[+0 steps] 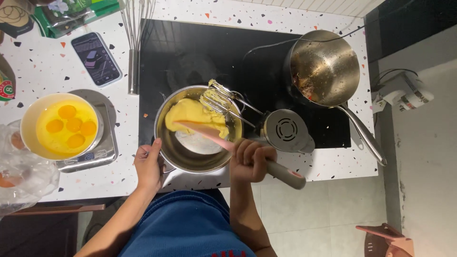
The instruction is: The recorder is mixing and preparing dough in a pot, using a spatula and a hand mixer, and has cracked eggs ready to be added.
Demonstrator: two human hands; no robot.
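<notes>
Head view: our right hand (251, 159) is fisted around the spatula (228, 145), fingers fully curled over the shaft about mid-length. The grey handle end sticks out past the fingers toward lower right, off the counter edge. The pink blade runs the other way, up-left, into the steel bowl (190, 159). Long axis is diagonal, upper left to lower right, blade tip pointing upper left and lying against the yellow dough (193, 114).

Our left hand (148, 166) is on the bowl's near-left rim, thumb over the edge, fingers wrapped on the outside wall. Partly closed, gripping the rim only.

The bowl sits at the front edge of the black cooktop (200, 52), overlapping onto the speckled counter (47, 71). The dough is piled on the far side of the bowl, bare metal showing on the near side.

A hand mixer (285, 131) lies just right of the bowl, its beaters (219, 97) resting over the bowl's far-right rim, dough stuck on them.

Left of the bowl: a second bowl with 5 egg yolks (66, 126) on a scale (102, 152). A phone (96, 58) and whisk (134, 47) lie further back. An empty saucepan (323, 66) sits on the cooktop's right side, handle pointing lower right.
</notes>
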